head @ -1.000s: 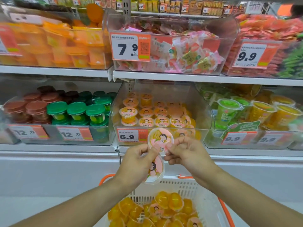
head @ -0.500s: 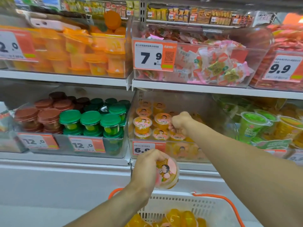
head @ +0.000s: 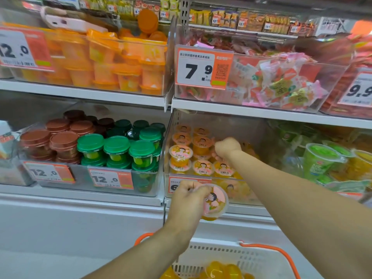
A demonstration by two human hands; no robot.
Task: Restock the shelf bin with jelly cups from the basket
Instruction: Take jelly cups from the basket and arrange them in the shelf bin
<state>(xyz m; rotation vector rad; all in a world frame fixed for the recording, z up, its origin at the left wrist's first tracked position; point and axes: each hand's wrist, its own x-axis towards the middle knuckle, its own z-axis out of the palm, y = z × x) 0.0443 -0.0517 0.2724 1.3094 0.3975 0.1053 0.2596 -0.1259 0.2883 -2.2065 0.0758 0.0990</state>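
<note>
My left hand (head: 187, 200) grips a jelly cup (head: 215, 202) with a pink cartoon lid, tilted, just below the front of the clear shelf bin (head: 253, 127). My right hand (head: 227, 147) is inside that bin, its back towards me. Its fingers curl down round a cup among the stocked jelly cups (head: 181, 153), and the hand hides most of that cup. The white basket (head: 261, 256) with orange handles sits at the bottom. Several yellow jelly cups (head: 221, 269) lie in it.
A bin of green- and brown-lidded cups (head: 116, 148) stands to the left of the jelly bin, and green and yellow cups (head: 320, 158) to the right. The shelf above (head: 241, 110) hangs low over the bin, carrying wrapped sweets (head: 281, 81) and orange tubs (head: 120, 61).
A second ago both hands held cups together in front of the bin. My right hand then reached into the bin and stays there. My left hand keeps its cup below.
</note>
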